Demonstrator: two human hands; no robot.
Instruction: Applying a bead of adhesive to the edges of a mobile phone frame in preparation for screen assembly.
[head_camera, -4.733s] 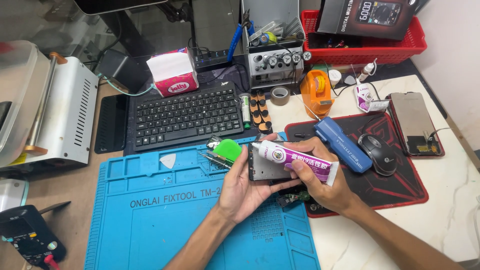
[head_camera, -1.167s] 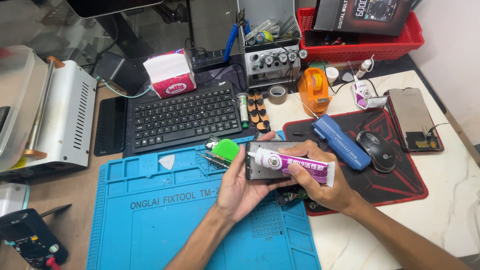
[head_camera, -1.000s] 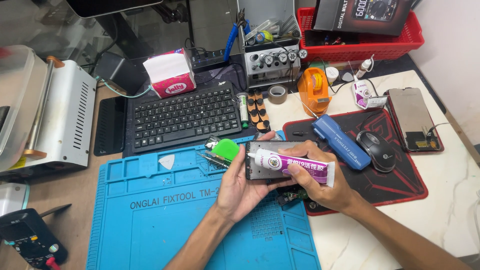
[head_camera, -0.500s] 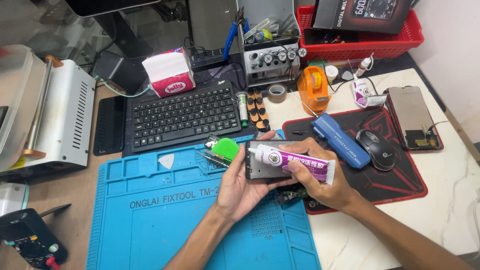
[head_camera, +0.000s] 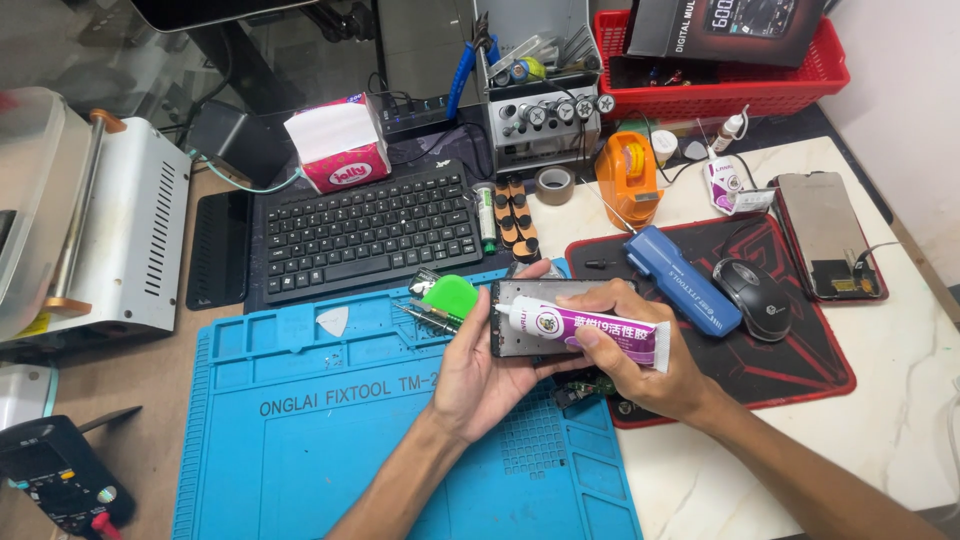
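My left hand (head_camera: 480, 365) cradles a dark phone frame (head_camera: 520, 296) from below, over the blue repair mat (head_camera: 330, 430). My right hand (head_camera: 640, 360) grips a white and purple glue tube (head_camera: 590, 328), laid across the frame with its nozzle at the frame's left end. A green plastic pry card (head_camera: 450, 297) and tweezers (head_camera: 425, 317) lie just left of the left hand.
Black keyboard (head_camera: 370, 230) and pink tissue box (head_camera: 340, 150) behind the mat. White machine (head_camera: 110, 240) at left, multimeter (head_camera: 60, 480) bottom left. On the red and black pad (head_camera: 800, 350): blue tool (head_camera: 685, 280), mouse (head_camera: 755, 285). Phone (head_camera: 825, 245), orange tape dispenser (head_camera: 625, 175), red basket (head_camera: 740, 85).
The hands, frame and glue tube stay almost still; the tube's nozzle has crept slightly along the frame's left end. Nothing else has moved.
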